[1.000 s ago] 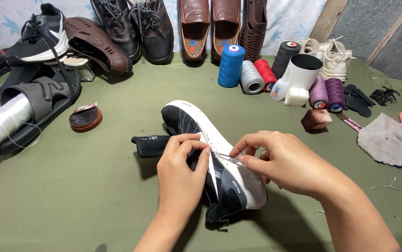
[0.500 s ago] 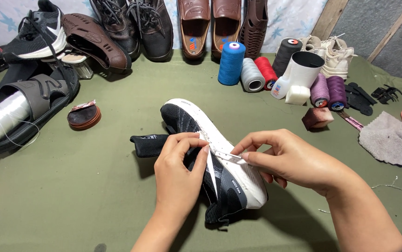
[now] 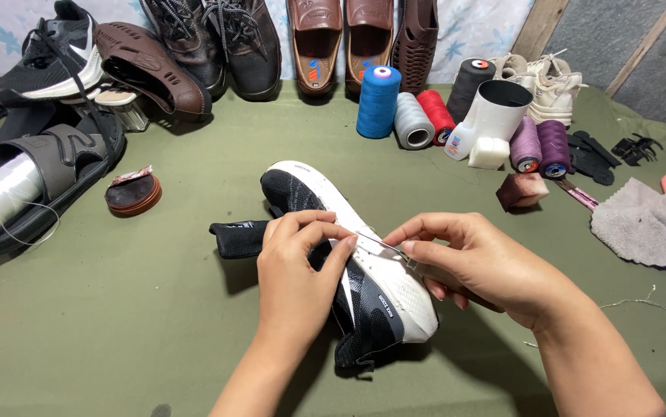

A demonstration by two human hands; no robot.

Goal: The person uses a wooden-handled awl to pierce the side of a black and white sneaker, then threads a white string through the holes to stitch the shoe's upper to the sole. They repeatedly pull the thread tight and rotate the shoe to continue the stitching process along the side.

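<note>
Black-and-white sneaker (image 3: 364,286) lies mid-desk (image 3: 117,324), long axis running from far-left toe to near-right heel. I read left hand (image 3: 294,270) clamped over its upper, fingers curled. Right hand (image 3: 464,259), right of it, pinches a thin metal needle (image 3: 383,245) angled leftward at the sole edge.

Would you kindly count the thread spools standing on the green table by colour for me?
Blue spool: 1
Grey spool: 1
Red spool: 1
Black spool: 1
Purple spools: 2
Total: 6 spools, all behind the black and white sneaker that the left hand and right hand hold.
</note>
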